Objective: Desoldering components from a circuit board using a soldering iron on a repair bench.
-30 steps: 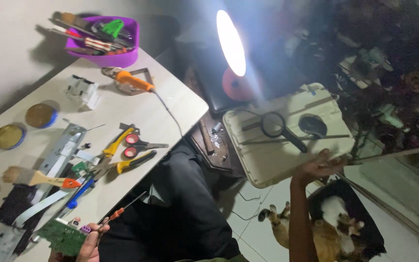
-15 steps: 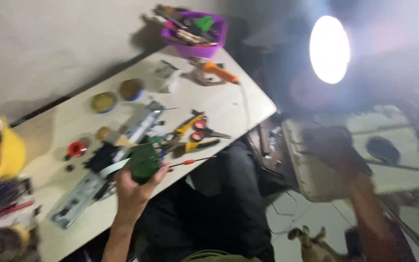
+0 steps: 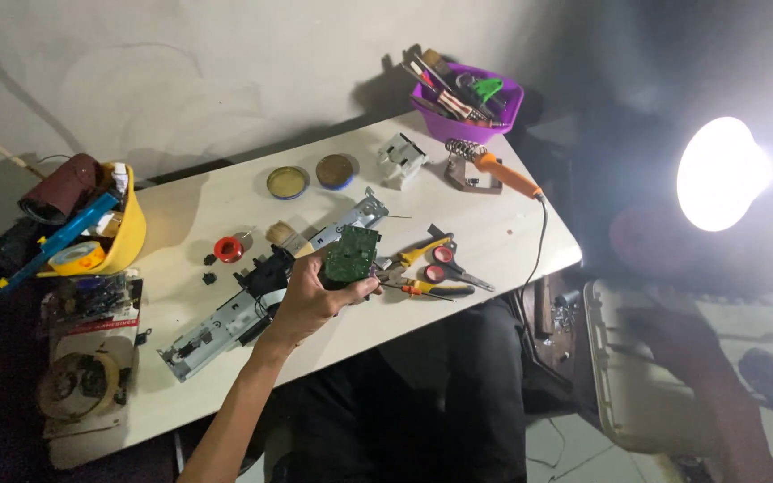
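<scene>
My left hand (image 3: 310,300) is raised over the middle of the pale table (image 3: 494,241) and grips a small green circuit board (image 3: 352,255) by its lower edge. Under it lies a long grey metal chassis (image 3: 225,317) with black parts on it. Yellow-handled pliers (image 3: 418,255) and red-handled scissors (image 3: 454,268) lie just right of the board. My right hand (image 3: 668,335) is far right in deep shadow, on the top of a beige case (image 3: 628,402) below the table; its fingers are not discernible.
At the back stand a purple bowl of tools (image 3: 467,125), an orange soldering iron on its stand (image 3: 503,174), a white block (image 3: 402,158) and two round tins (image 3: 287,182). A yellow bowl (image 3: 127,237) sits left, with a red spool (image 3: 228,249) nearby. A bright lamp (image 3: 722,174) glares right.
The view swung from the case back to the table. My left hand lifted the green board off the table's near edge and now holds it higher, over the chassis.
</scene>
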